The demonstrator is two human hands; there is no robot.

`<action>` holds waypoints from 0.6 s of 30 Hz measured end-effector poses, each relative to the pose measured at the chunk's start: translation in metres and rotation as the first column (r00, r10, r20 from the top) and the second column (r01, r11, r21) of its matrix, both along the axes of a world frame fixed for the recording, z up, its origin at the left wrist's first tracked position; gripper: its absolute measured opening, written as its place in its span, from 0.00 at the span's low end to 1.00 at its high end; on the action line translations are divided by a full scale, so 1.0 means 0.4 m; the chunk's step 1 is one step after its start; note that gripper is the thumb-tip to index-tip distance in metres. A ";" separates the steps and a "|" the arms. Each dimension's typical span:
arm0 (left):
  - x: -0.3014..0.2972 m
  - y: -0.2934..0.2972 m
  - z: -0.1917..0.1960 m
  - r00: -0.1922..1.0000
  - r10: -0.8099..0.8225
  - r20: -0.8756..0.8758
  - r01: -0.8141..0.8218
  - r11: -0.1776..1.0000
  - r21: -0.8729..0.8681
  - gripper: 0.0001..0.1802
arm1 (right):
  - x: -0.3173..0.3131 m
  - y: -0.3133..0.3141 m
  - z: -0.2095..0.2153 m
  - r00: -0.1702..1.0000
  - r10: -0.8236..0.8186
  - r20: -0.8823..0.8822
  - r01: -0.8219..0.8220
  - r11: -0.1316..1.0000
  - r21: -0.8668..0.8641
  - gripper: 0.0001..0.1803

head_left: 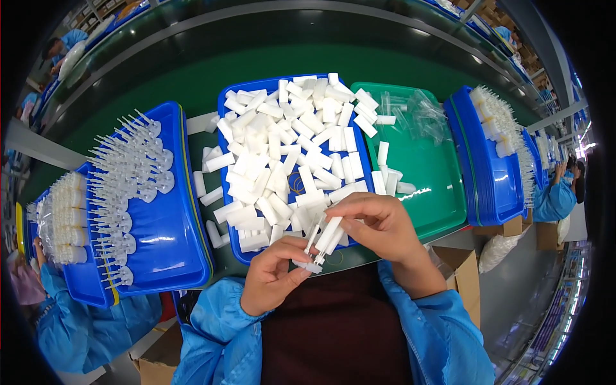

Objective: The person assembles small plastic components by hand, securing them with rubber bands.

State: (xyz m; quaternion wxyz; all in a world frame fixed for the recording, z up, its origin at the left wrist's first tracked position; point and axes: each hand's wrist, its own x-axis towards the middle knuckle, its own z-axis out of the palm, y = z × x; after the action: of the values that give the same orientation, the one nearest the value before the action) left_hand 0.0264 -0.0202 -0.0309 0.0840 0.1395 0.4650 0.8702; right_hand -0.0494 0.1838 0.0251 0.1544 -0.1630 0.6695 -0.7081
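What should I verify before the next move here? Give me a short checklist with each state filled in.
1. Left hand gripping the clear base: ok, between thumb and fingers.
2. Right hand on the held blocks: ok, at their upper ends.
3. Held blocks fully seated: cannot tell, too small.
4. Supply in the middle blue tray: ok, heaped with loose blocks.
5. Loose blocks all contained: not ok, some lie outside, left of that tray.

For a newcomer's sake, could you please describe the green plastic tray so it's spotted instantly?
On the dark green worktable, find the blue plastic tray heaped with white oblong blocks. Directly right sits the green plastic tray, set apart: both neighbouring trays are blue.
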 end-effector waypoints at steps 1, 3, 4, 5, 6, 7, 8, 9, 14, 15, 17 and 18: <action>0.001 0.002 0.002 1.000 0.018 0.011 -0.018 1.000 -0.003 0.13 | -0.001 0.005 0.000 0.995 0.057 -0.082 -0.051 0.997 0.064 0.14; 0.001 0.006 0.002 0.999 0.040 0.026 -0.040 0.999 -0.007 0.14 | -0.003 0.013 0.018 0.993 0.095 -0.063 -0.089 0.991 0.097 0.13; 0.000 0.007 -0.001 0.998 0.054 0.029 -0.054 0.999 -0.007 0.14 | -0.004 0.014 0.025 0.990 0.130 -0.046 -0.123 0.984 0.130 0.12; -0.001 0.007 -0.003 0.997 0.067 0.031 -0.067 0.998 -0.007 0.14 | -0.005 0.011 0.026 0.990 0.135 -0.042 -0.128 0.983 0.129 0.12; 0.000 0.007 -0.004 0.997 0.068 0.033 -0.068 0.998 -0.006 0.14 | -0.005 0.011 0.029 0.991 0.124 -0.054 -0.116 0.984 0.134 0.11; 0.001 0.006 -0.006 0.997 0.053 0.049 -0.054 0.999 0.001 0.13 | -0.004 0.011 0.030 0.991 0.114 -0.066 -0.104 0.985 0.139 0.10; 0.001 0.006 -0.007 0.997 0.040 0.065 -0.040 0.999 0.008 0.13 | -0.002 0.008 0.030 0.991 0.116 -0.065 -0.106 0.984 0.140 0.10; 0.001 0.007 -0.009 0.997 0.041 0.064 -0.042 0.999 0.009 0.13 | 0.004 0.004 0.029 0.988 0.112 -0.107 -0.096 0.984 0.148 0.09; 0.005 0.004 -0.007 0.996 0.043 0.081 -0.048 0.997 0.067 0.11 | 0.037 -0.016 0.016 0.964 0.053 -0.260 0.004 0.977 0.213 0.09; 0.007 0.004 -0.006 0.996 0.044 0.074 -0.049 0.996 0.072 0.11 | 0.039 -0.016 0.018 0.974 0.062 -0.220 -0.016 0.979 0.202 0.09; 0.011 0.003 -0.005 0.993 0.047 0.110 -0.054 0.996 0.067 0.12 | 0.028 -0.009 0.009 0.979 0.085 -0.186 -0.053 0.984 0.171 0.11; 0.012 0.002 -0.005 0.993 0.049 0.103 -0.057 0.996 0.071 0.12 | 0.017 -0.005 0.016 0.977 0.089 -0.194 -0.055 0.983 0.175 0.11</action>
State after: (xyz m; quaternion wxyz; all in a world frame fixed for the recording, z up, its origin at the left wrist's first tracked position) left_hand 0.0314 -0.0195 -0.0330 0.0789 0.0859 0.4311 0.8947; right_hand -0.0427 0.1818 0.0315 0.1250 -0.2441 0.7329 -0.6226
